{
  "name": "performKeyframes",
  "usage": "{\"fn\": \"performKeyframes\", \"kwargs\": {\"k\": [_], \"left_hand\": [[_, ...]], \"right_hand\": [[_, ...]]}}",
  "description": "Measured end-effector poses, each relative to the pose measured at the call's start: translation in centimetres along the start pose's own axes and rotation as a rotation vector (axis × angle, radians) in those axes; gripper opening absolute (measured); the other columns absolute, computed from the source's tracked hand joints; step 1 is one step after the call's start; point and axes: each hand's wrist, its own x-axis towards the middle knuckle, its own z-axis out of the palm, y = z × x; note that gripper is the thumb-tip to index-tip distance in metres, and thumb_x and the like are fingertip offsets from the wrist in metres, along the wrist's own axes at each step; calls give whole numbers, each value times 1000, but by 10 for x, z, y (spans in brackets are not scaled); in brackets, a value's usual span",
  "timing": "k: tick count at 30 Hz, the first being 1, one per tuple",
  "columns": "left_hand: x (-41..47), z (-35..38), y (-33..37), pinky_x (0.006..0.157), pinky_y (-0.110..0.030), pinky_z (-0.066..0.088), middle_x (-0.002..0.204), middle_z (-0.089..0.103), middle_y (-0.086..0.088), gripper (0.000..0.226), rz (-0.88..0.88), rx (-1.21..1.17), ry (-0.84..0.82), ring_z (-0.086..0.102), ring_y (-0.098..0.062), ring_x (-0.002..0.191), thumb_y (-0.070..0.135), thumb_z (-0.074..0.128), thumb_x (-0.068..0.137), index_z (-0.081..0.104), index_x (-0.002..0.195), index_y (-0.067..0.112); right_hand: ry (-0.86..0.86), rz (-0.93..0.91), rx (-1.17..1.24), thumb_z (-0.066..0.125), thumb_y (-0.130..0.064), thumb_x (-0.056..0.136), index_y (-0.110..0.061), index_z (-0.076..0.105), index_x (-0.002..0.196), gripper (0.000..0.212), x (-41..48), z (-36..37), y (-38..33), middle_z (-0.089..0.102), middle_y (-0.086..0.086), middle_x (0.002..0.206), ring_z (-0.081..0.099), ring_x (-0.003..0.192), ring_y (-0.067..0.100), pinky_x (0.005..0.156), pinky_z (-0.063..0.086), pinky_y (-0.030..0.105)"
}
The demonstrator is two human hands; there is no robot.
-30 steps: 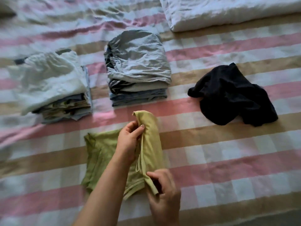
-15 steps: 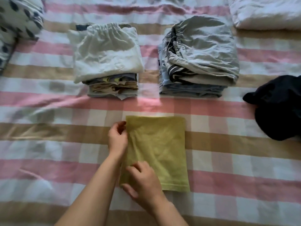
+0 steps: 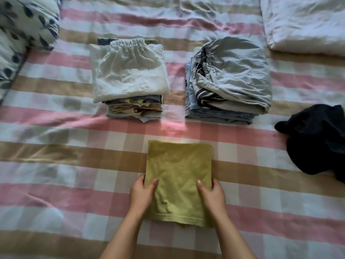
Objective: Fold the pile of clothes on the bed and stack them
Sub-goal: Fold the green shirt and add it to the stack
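Note:
A folded green garment (image 3: 179, 171) lies flat on the checked bedsheet (image 3: 56, 165) in front of me. My left hand (image 3: 141, 191) grips its left edge, thumb on top and fingers tucked under. My right hand (image 3: 211, 193) grips its right edge the same way. Behind it stand two folded stacks: one topped by white shorts (image 3: 128, 71) on the left, and one topped by a pale grey-blue garment (image 3: 233, 71) on the right. A crumpled black garment (image 3: 315, 139) lies unfolded at the right edge.
A leaf-print pillow (image 3: 24, 28) sits at the far left corner. A white duvet or pillow (image 3: 306, 23) lies at the far right corner. Bare sheet stretches to the left of the green garment.
The green garment went from half-folded to a flat rectangle. Both hands moved from its left side to grip its two side edges near the bottom.

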Motion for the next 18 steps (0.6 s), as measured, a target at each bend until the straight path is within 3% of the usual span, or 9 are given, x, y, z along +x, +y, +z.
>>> {"fn": "performKeyframes", "kwargs": {"k": [4,6,8,11,18], "left_hand": [[-17,-15,17,74,-39,51,80,69,0,8,103,-80,15,65,-23,83,10,61,87,61,83,16],[-25,-29,28,69,-30,51,74,69,2,8,173,-89,42,65,-13,74,11,61,87,61,82,17],[-27,-47,47,58,-17,46,73,70,6,9,245,-95,96,63,-4,65,12,62,86,62,80,19],[-14,-79,85,59,-20,45,72,70,2,6,335,-101,179,64,-7,67,15,62,86,62,81,18],[98,-143,200,58,-7,41,76,63,7,8,540,-140,304,57,-2,70,16,55,91,59,85,13]], "right_hand": [[-1,-109,24,64,-9,84,-17,58,94,14,-14,-5,-19,67,3,94,64,90,25,79,50,36],[-10,-186,37,65,-8,83,-22,60,87,15,-26,-9,-36,69,-3,89,65,86,19,77,51,37],[-47,-261,64,66,-7,82,-24,62,87,18,-34,-12,-63,71,-5,84,66,82,12,73,53,31],[-92,-382,91,67,-4,81,-23,65,88,20,-32,-7,-123,72,-12,82,65,74,3,64,51,18],[-129,-620,188,65,-6,83,-16,62,96,16,28,53,-279,69,3,89,64,80,20,72,53,32]]}}
